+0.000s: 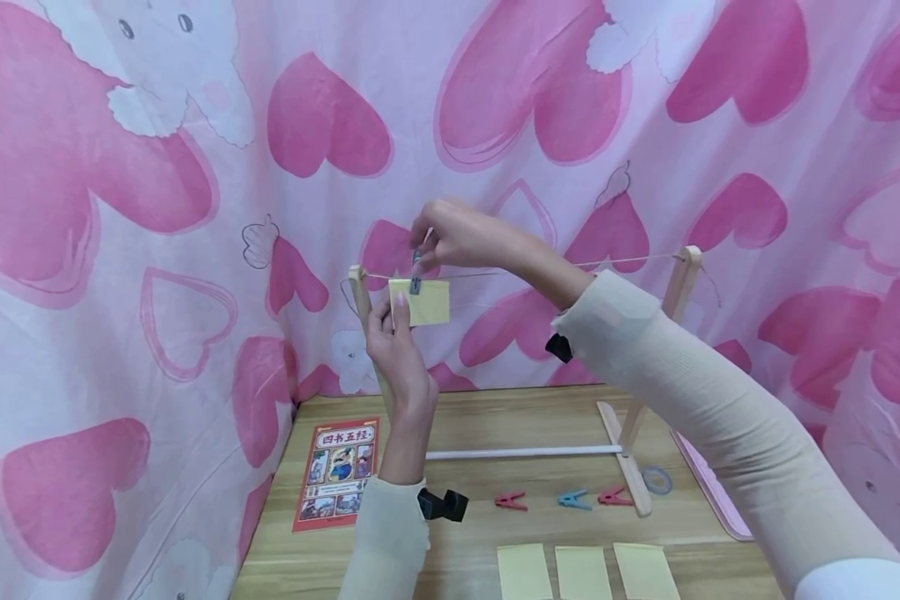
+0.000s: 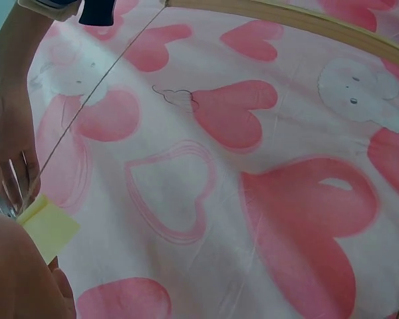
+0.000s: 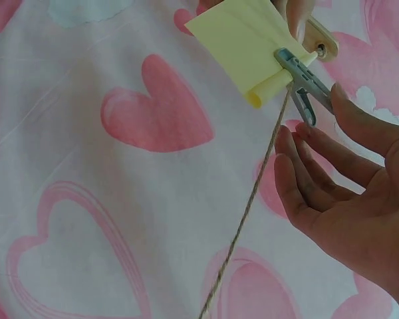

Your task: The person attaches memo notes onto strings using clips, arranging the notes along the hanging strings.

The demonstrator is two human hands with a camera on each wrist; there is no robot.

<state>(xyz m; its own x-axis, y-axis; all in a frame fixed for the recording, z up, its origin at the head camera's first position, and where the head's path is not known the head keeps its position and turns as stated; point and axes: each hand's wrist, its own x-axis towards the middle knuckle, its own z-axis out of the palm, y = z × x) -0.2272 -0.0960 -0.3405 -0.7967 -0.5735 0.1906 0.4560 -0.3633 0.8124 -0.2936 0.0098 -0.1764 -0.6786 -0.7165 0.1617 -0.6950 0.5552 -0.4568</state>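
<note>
At the left end of a thin string (image 3: 253,189), a yellow paper note (image 1: 431,304) has its top edge folded over the line. My left hand (image 1: 401,354) pinches the note's left side, thumb in front and fingers behind. A grey-blue clothespin (image 3: 306,80) sits across the folded edge, its jaws over the paper and the string. My right hand (image 1: 461,237) comes in from above and pinches the clothespin's handles between thumb and fingertips. In the left wrist view the note (image 2: 52,229) shows beyond my left hand, which hides part of the clothespin.
The string runs between two wooden posts (image 1: 678,283) joined low down by a white rod (image 1: 525,452). On the table lie a red clothespin (image 1: 511,501), a blue clothespin (image 1: 574,499), another red one, yellow notes (image 1: 583,573), a tape roll (image 1: 657,481) and a red book (image 1: 337,475).
</note>
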